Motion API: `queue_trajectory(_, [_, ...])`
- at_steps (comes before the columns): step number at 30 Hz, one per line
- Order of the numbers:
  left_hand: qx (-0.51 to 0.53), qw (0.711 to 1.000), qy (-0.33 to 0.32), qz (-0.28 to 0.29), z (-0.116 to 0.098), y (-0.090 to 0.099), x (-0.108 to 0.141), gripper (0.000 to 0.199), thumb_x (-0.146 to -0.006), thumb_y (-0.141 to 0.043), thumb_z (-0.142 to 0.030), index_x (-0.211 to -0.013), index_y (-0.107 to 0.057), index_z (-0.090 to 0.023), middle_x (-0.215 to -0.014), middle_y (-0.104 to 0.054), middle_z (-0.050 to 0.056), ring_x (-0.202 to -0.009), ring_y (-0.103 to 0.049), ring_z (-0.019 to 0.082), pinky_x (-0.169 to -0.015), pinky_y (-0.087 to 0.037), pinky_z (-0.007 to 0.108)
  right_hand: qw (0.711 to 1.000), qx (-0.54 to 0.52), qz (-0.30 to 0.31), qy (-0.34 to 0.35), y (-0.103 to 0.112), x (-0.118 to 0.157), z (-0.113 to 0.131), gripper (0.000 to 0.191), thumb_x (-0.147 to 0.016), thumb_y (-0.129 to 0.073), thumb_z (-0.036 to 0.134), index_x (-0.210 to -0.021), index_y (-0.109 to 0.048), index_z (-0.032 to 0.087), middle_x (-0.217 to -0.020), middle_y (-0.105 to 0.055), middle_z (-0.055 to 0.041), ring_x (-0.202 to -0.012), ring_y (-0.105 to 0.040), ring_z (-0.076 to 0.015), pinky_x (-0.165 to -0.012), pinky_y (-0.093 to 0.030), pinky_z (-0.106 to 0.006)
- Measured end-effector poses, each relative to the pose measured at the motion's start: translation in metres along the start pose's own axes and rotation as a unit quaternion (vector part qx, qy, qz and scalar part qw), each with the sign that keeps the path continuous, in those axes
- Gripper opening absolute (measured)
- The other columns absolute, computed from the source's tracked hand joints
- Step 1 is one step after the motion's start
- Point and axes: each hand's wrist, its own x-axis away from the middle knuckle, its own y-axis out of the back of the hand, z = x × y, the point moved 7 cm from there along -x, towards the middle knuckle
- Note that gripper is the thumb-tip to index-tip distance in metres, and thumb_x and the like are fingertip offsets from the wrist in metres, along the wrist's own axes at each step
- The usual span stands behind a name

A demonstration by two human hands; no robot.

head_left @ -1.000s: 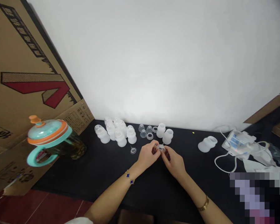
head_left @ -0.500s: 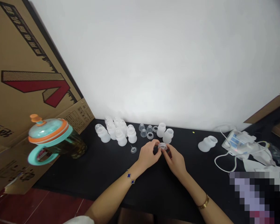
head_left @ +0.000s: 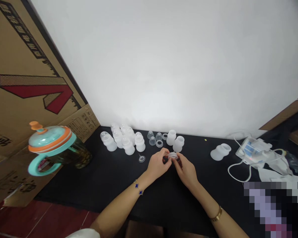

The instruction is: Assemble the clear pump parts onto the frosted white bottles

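Note:
Between the fingertips of both hands is a translucent bottle collar ring (head_left: 173,155). My left hand (head_left: 159,162) pinches its left side, and my right hand (head_left: 186,168) grips its right side. Just beyond them stand two open milky bottle bodies, one bottle (head_left: 171,137) behind another bottle (head_left: 178,144). Left of these lie clear dome caps (head_left: 159,136) and loose collar rings, one ring (head_left: 159,143) lying flat. A clear nipple (head_left: 141,159) with a thin stem rests on the table left of my left hand.
Several capped baby bottles (head_left: 128,145) cluster at the back left of the black table (head_left: 109,181). A large teal-lidded jug (head_left: 51,142) stands far left by a cardboard box (head_left: 27,109). Rightward, one bottle body (head_left: 220,152) leans beside a white cable (head_left: 234,178) and plastic wrappings.
Both hands keep hold of the collar ring in nearly the same spot. The ring looks slightly more tilted; the whole view has shifted a little.

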Motion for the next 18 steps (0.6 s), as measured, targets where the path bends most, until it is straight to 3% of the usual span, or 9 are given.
queue_trajectory(8, [-0.004,1.0,0.005,0.002,-0.0006,0.0002,0.0001,0.016,-0.082,-0.061,-0.019,-0.097,-0.056,-0.023,-0.083,-0.069,-0.001,-0.075,-0.067,0.016,-0.069,-0.051,0.026,1.0,-0.018,0.001,0.003,0.0005,-0.0008,0.0027,0.029,-0.098,-0.045,0.043,-0.108,-0.061,0.021,-0.082,-0.069,-0.0038,-0.064,-0.064,-0.0185,-0.059,-0.048,-0.028])
queue_trajectory(18, [0.062,0.998,0.025,0.007,-0.0022,0.0018,-0.0013,0.017,-0.081,-0.062,-0.02,-0.096,-0.055,-0.023,-0.083,-0.071,-0.001,-0.074,-0.069,0.016,-0.067,-0.054,0.025,0.99,-0.141,0.028,-0.014,0.0041,-0.0057,0.006,0.031,-0.094,-0.053,0.044,-0.11,-0.064,0.02,-0.083,-0.071,-0.0049,-0.064,-0.064,-0.018,-0.053,-0.048,-0.026])
